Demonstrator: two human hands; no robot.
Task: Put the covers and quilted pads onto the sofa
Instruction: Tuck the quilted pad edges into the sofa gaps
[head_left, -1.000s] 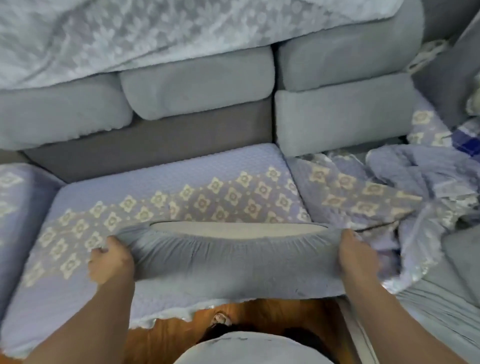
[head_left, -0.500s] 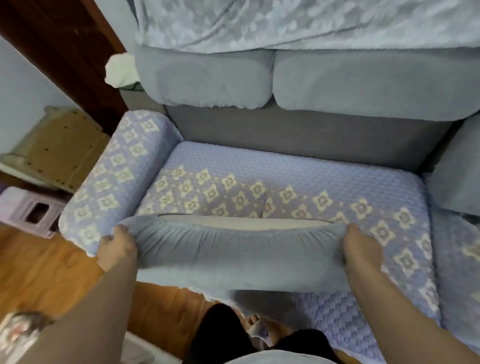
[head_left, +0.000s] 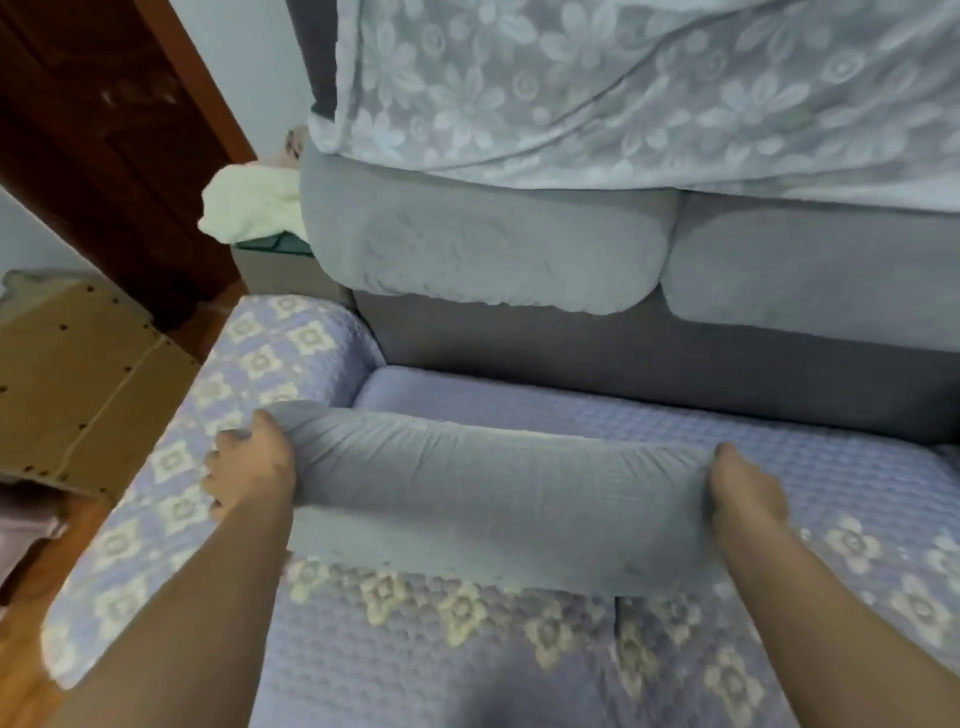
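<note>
A grey elastic cover (head_left: 498, 488) is stretched wide between my two hands above the sofa seat. My left hand (head_left: 249, 467) grips its left end, close to the padded armrest (head_left: 208, 457). My right hand (head_left: 743, 493) grips its right end. Under it lies a lilac quilted pad (head_left: 467, 660) with cream flower motifs, spread over the seat. The armrest wears the same quilted fabric. Two grey back cushions (head_left: 498, 254) stand behind the seat, and a pale floral lace cover (head_left: 623, 88) drapes over the sofa's top.
A dark wooden door (head_left: 104, 145) stands at the far left. A brown cardboard box (head_left: 67, 374) sits on the wooden floor (head_left: 21, 649) beside the armrest. A white cloth (head_left: 249, 208) lies on a small stand behind the sofa's left end.
My view and hands have shifted left along the sofa and forward, toward the left armrest. The grey cover stays stretched between both hands; its open mouth no longer shows.
</note>
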